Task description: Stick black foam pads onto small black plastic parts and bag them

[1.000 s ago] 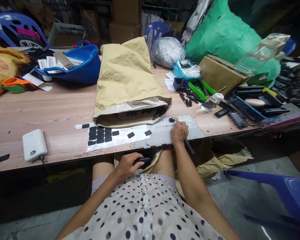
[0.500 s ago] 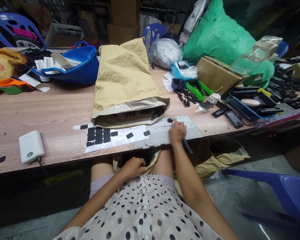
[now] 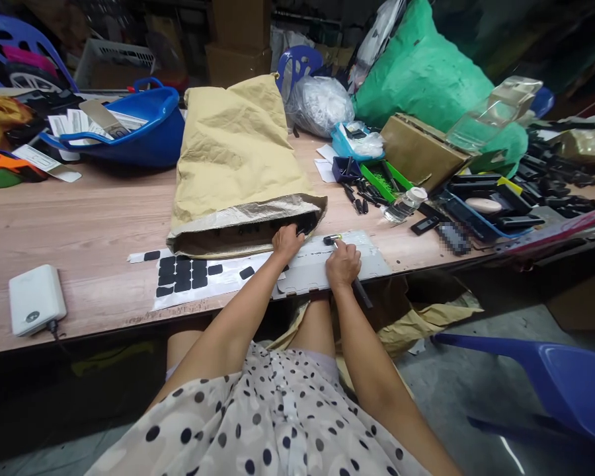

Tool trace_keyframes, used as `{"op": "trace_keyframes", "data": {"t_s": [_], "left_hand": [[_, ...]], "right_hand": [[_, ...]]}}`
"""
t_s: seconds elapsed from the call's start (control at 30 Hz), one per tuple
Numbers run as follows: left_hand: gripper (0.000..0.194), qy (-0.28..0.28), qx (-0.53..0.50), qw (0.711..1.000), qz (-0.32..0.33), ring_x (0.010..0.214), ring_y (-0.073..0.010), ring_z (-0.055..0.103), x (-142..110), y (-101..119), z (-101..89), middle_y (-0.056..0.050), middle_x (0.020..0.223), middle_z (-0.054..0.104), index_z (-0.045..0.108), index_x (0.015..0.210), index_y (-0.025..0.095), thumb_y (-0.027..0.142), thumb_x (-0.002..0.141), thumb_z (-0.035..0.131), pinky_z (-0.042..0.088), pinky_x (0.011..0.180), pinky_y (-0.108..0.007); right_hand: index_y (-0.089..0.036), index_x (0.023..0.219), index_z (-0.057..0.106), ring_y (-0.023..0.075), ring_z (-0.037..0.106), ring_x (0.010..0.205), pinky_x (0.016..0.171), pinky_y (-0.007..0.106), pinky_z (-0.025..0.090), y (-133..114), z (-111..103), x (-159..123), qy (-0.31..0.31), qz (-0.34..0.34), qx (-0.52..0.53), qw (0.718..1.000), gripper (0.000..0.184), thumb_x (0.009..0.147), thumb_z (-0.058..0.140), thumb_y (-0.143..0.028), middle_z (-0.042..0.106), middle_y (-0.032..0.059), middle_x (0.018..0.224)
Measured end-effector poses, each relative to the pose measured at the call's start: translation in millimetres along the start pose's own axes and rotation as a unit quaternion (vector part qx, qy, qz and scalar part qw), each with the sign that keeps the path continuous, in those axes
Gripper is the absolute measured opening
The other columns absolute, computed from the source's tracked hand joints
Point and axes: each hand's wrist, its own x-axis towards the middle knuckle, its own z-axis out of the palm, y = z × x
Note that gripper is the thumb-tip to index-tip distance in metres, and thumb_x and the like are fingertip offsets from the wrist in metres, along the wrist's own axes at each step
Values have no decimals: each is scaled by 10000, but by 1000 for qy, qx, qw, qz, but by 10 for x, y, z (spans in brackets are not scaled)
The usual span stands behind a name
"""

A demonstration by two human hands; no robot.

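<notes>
My right hand point(image 3: 344, 264) is closed around a small hammer point(image 3: 331, 239); its black and yellowish head shows above the fist and the dark handle sticks out below. That hand is over a grey board point(image 3: 305, 276) at the table's front edge. My left hand point(image 3: 287, 243) is at the right end of the open mouth of a large brown paper bag point(image 3: 233, 145). Its fingers are curled among small black pieces point(image 3: 306, 223) in the mouth; what they grip is hidden. Left of the board lies a white sheet with black stickers point(image 3: 182, 272).
A white power bank point(image 3: 37, 301) with a cable lies at the left edge. Behind it is a blue basin point(image 3: 129, 142) of small boxes. To the right are a green tray point(image 3: 385, 180), a clear bottle point(image 3: 405, 205) and a blue tray point(image 3: 476, 221) of black parts.
My left hand has risen from my lap to the bag's mouth. My right hand keeps the hammer over the board. The view has shifted slightly.
</notes>
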Motion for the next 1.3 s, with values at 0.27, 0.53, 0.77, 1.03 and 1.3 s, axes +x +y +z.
{"op": "trace_keyframes", "data": {"t_s": [0.27, 0.53, 0.77, 1.03, 1.3], "left_hand": [[248, 16, -3, 1000, 8, 1054, -273, 656, -80, -163, -72, -94, 1072, 722, 730, 1082, 235, 301, 882, 598, 514, 873, -347], [119, 104, -85, 987, 91, 937, -242, 582, -633, -996, -280, -38, 937, 670, 732, 930, 255, 291, 824, 692, 486, 854, -359], [165, 69, -68, 991, 96, 932, -244, 563, -717, -1217, -291, -36, 925, 655, 744, 965, 246, 268, 806, 705, 470, 862, -368], [143, 71, -95, 989, 88, 928, -237, 575, -711, -1207, -286, -26, 920, 665, 732, 914, 241, 226, 774, 709, 485, 846, -360], [132, 70, -102, 989, 85, 929, -234, 568, -719, -1196, -264, -16, 905, 666, 726, 852, 246, 193, 732, 709, 476, 863, -367]], "right_hand": [[-219, 1209, 689, 242, 481, 942, 739, 329, 365, -11, -26, -6, 2, 3, 13, 1000, 381, 932, 434, -158, 585, 111, 1042], [-209, 1207, 687, 256, 478, 959, 743, 339, 380, 29, -37, 17, -11, 0, 37, 999, 379, 926, 436, -163, 576, 129, 1047], [-212, 1195, 708, 251, 494, 941, 736, 331, 374, 32, -35, 28, -6, 13, 38, 999, 381, 922, 448, -158, 591, 124, 1033], [-201, 1180, 707, 232, 534, 913, 800, 330, 412, 33, -108, -31, -1, -11, 89, 996, 380, 907, 446, -154, 613, 106, 1002], [-216, 1234, 667, 206, 618, 996, 895, 326, 511, -435, -381, -609, -47, -173, 305, 935, 391, 973, 375, -223, 670, 100, 1071]]}}
